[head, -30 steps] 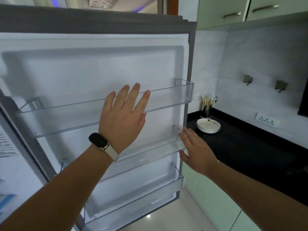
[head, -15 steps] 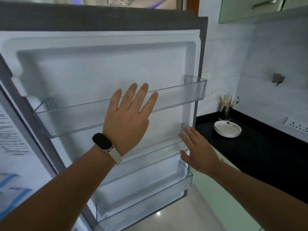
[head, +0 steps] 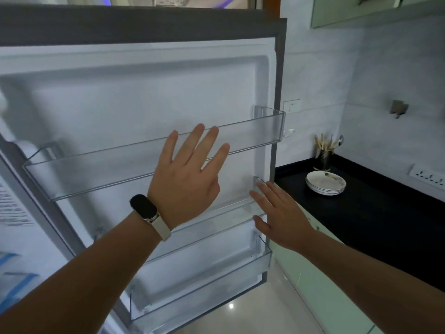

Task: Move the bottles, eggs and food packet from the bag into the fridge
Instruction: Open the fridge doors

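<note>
**Two flat hands at the open fridge door**

Head view: The fridge door stands open and fills the left and middle of the picture. Its white inner side faces the person. Three see-through shelves sit on it: the top door shelf, the middle door shelf and the bottom door shelf.

The left hand is up in front of the top door shelf. Its fingers are straight and spread wide, with the palm facing the door. It holds nothing. Whether it touches the shelf cannot be told. A black smart band with a pale strap is on that wrist.

The right hand is lower and to the right, by the right end of the middle door shelf. Its fingers are straight too, and it holds nothing. Whether its fingertips touch the shelf cannot be told.

To the right of the door is a black counter. On its far part sits a stack of white plates, and just behind the plates is a cutlery holder. Pale green cupboards are under the counter. A shiny floor shows below the door.
</note>
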`<state>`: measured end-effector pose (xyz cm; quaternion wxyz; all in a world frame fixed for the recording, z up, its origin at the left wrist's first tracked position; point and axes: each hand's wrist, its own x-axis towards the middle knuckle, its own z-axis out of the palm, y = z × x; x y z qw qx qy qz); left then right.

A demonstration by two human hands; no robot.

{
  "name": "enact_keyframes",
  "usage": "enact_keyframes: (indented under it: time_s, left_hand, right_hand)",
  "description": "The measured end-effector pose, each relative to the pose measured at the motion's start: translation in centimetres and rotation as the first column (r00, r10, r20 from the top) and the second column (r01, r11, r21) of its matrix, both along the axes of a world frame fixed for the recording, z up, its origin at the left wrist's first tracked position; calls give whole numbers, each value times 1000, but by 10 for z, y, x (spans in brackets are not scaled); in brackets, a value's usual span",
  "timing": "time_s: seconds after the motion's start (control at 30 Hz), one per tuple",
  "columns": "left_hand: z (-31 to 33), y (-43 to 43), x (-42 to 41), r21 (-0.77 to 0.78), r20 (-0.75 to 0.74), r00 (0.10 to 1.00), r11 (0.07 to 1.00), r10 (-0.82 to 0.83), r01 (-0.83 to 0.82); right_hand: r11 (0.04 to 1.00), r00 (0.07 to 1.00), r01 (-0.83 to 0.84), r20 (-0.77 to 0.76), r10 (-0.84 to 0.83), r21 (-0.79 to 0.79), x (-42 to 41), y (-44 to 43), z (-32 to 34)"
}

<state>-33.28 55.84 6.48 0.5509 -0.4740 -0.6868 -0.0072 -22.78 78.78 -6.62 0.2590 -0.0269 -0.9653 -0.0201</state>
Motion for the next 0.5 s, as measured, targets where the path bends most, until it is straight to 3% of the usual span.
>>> enact_keyframes:
  time_s: [0.27, 0.5]
  left_hand:
    - [-47, 40, 25, -133, 250, 954, 970, -167, 204]
    - [-93, 94, 65, -176, 523, 815, 904, -249, 390]
  right_hand:
    - [976, 972, 216, 101, -212, -33, 71, 9, 17]
    - [866, 836, 501, 264, -481, -10, 168, 12, 21]
